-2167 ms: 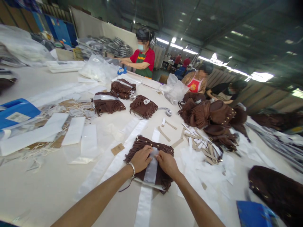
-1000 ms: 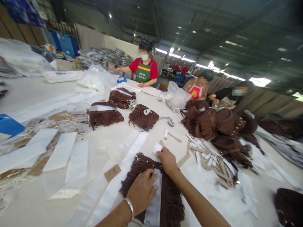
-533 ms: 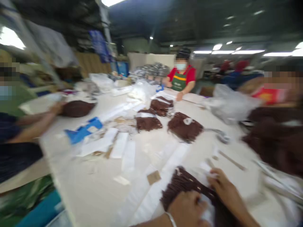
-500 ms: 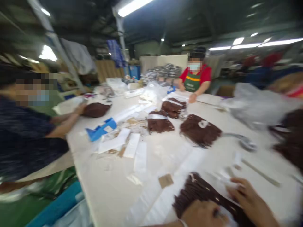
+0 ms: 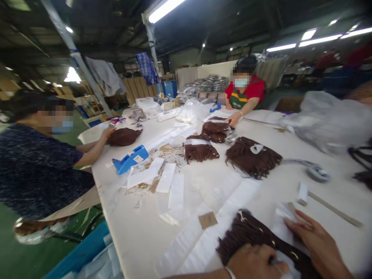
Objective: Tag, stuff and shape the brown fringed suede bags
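A dark brown fringed bag (image 5: 252,228) with gold-coloured eyelets lies at the table's near right. My left hand (image 5: 252,259), with a bracelet at the wrist, rests over its lower part. Its fingers are curled round something whitish, partly hidden, with a small dark spot beside the fingertips. My right hand (image 5: 314,236) is just right of the bag, thumb and fingers closed on a thin white strip (image 5: 280,223) of paper or film. A brown card square (image 5: 207,220) lies left of the bag on long white sheets (image 5: 200,248).
Finished-looking brown fringed bags (image 5: 252,157) lie mid-table, near a tape roll (image 5: 318,173). A blue tape dispenser (image 5: 130,159) stands left, beside white paper strips (image 5: 165,178). A white block (image 5: 302,193) and a flat stick (image 5: 334,209) are right. Co-workers sit left (image 5: 37,166) and stand opposite (image 5: 244,91).
The view has shifted slightly and sharpened. My hands stay around the same bag, with little movement. The co-worker opposite has leaned in and reached a hand to a brown bag.
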`<move>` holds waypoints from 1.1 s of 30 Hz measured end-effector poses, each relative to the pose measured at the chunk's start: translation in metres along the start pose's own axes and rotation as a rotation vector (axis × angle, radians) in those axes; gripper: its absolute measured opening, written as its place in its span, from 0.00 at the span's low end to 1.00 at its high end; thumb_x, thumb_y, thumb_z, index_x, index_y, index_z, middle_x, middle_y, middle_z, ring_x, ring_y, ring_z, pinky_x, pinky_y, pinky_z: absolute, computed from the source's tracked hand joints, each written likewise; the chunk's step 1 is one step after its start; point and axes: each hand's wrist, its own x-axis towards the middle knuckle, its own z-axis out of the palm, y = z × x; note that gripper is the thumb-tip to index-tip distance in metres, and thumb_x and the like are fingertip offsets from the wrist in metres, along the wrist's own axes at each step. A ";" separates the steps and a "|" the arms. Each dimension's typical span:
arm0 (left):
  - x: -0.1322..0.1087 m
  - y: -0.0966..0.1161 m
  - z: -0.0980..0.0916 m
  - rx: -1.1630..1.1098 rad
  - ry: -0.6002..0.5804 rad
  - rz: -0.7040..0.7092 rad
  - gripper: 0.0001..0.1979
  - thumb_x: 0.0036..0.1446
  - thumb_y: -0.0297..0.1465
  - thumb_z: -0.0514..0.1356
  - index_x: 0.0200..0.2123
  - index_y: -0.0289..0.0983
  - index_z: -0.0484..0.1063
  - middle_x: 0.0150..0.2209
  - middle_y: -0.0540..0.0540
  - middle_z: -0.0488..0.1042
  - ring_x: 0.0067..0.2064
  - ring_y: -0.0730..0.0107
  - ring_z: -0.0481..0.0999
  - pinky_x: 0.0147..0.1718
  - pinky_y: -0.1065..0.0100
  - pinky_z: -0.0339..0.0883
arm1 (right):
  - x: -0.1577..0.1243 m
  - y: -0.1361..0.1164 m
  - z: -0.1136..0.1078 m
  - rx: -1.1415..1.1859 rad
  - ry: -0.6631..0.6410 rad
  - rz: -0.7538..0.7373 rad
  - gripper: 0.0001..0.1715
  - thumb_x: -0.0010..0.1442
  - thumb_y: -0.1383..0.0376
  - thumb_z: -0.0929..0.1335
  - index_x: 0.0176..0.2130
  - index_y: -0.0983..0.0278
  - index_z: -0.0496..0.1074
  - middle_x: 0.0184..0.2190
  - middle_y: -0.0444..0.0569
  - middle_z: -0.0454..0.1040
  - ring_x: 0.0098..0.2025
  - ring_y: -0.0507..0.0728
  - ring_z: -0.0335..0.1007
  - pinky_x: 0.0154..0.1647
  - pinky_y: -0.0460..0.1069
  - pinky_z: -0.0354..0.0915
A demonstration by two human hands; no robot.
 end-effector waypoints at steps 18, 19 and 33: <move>-0.001 0.012 -0.031 -0.223 -0.105 -0.076 0.22 0.63 0.36 0.53 0.60 0.41 0.60 0.55 0.40 0.63 0.51 0.58 0.67 0.52 0.56 0.64 | -0.129 -0.085 -0.014 -0.452 -0.085 -0.573 0.34 0.55 0.67 0.66 0.60 0.56 0.60 0.32 0.39 0.75 0.35 0.53 0.70 0.45 0.51 0.63; -0.001 0.013 -0.032 -0.219 -0.099 -0.071 0.23 0.62 0.36 0.53 0.60 0.41 0.59 0.54 0.40 0.63 0.51 0.58 0.67 0.51 0.56 0.64 | -0.143 -0.080 -0.015 -0.485 -0.068 -0.571 0.35 0.55 0.67 0.66 0.61 0.56 0.59 0.33 0.39 0.75 0.36 0.54 0.71 0.45 0.52 0.63; -0.004 0.010 -0.030 -0.231 -0.073 -0.114 0.10 0.59 0.28 0.56 0.45 0.38 0.68 0.52 0.44 0.65 0.50 0.62 0.69 0.50 0.61 0.64 | -0.205 -0.005 -0.022 -0.655 0.014 -0.520 0.07 0.60 0.64 0.66 0.36 0.57 0.75 0.35 0.45 0.76 0.39 0.56 0.69 0.43 0.51 0.62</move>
